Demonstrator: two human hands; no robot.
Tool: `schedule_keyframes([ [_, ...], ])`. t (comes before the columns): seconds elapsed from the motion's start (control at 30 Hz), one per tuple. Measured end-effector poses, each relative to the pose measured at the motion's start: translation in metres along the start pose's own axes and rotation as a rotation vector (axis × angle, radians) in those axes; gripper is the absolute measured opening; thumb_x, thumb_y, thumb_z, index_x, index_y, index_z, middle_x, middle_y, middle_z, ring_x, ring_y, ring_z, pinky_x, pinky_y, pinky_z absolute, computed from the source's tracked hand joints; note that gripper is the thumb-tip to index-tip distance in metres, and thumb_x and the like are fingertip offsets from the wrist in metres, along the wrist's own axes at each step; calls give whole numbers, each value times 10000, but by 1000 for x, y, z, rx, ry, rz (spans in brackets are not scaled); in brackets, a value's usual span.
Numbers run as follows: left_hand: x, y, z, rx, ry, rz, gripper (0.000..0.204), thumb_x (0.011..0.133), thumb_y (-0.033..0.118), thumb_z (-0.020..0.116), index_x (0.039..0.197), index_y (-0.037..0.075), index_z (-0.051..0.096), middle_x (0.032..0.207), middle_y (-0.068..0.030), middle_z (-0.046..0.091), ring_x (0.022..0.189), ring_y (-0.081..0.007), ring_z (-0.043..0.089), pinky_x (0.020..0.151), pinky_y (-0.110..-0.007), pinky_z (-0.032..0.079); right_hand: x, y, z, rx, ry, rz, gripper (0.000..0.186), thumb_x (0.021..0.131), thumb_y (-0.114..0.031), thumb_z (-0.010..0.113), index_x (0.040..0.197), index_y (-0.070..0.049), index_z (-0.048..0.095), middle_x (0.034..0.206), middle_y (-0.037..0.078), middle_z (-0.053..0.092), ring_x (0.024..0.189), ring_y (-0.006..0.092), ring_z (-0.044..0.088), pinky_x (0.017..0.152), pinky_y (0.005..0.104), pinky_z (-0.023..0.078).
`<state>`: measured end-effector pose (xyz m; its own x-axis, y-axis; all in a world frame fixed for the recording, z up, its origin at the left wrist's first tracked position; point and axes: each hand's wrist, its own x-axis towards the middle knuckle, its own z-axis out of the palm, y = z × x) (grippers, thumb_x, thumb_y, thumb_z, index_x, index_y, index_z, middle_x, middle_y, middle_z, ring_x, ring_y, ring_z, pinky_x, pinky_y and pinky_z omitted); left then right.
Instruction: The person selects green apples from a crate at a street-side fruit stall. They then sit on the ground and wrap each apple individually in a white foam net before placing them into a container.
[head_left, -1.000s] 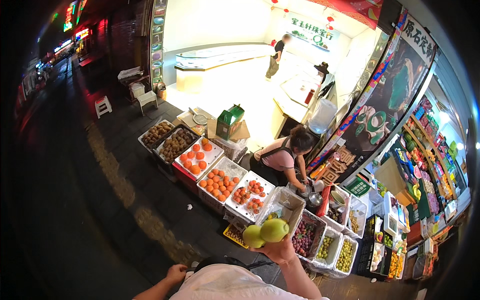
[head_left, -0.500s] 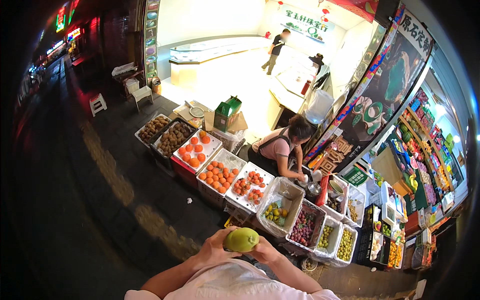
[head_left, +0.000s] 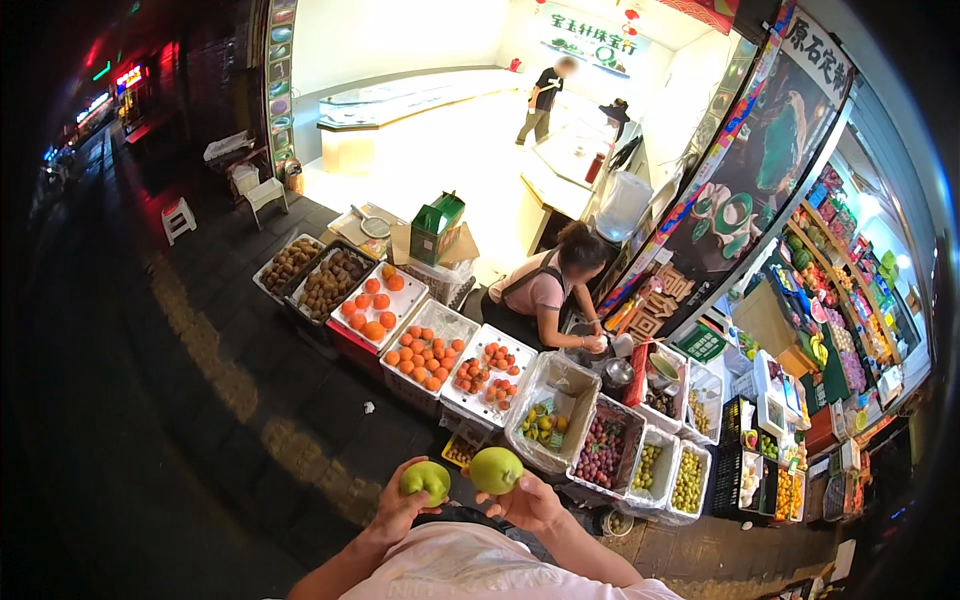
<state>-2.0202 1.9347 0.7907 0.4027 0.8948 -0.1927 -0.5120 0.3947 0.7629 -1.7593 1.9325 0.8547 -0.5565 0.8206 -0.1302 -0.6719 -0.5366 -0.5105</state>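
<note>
My left hand point(head_left: 397, 508), low in the head view, is closed on a lumpy green fruit point(head_left: 425, 482). A second, smooth green fruit point(head_left: 496, 470) is in my right hand point(head_left: 532, 505), held slightly higher and to the right, apart from the first. Just beyond my hands stand a lined crate point(head_left: 548, 373) with some yellow-green fruit in its bottom and a box of dark red fruit point(head_left: 603, 443).
A row of orange fruit trays point(head_left: 425, 355), brown fruit crates point(head_left: 325, 285) and green fruit boxes point(head_left: 687, 480) lines the pavement. A person in pink point(head_left: 540, 290) bends behind it near a metal bowl point(head_left: 616, 372). Another person point(head_left: 540, 100) stands inside the lit shop. Fruit shelves point(head_left: 830, 300) are at right.
My left hand rose from low beside me to join my right hand, which held both fruits. Now the hands have separated, one fruit in each. The person in pink still bends over the bowls.
</note>
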Motion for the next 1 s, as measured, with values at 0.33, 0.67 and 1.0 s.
schedule_keyframes([
  [0.33,-5,1,-48,-38,57,-24,497,913,179,589,1376,42,472,1213,-157,651,959,-316,714,791,-397,587,45,45,-11,306,244,232,599,1011,-571,480,1347,-81,559,1321,252,585,937,395,689,707,442,648],
  [0.67,34,25,-68,79,86,-131,507,924,146,590,1408,52,468,1214,-126,644,1047,-262,685,871,-395,593,69,38,-18,388,331,157,398,961,-410,581,1210,-105,641,1318,196,625,1196,458,602,933,581,550],
  [1.0,178,67,-26,147,81,114,530,896,138,699,1356,-39,503,1236,-105,632,1122,-187,629,1008,-344,520,158,-58,-80,300,261,317,453,978,-398,596,1170,11,634,1099,198,700,1000,340,693,913,454,562],
])
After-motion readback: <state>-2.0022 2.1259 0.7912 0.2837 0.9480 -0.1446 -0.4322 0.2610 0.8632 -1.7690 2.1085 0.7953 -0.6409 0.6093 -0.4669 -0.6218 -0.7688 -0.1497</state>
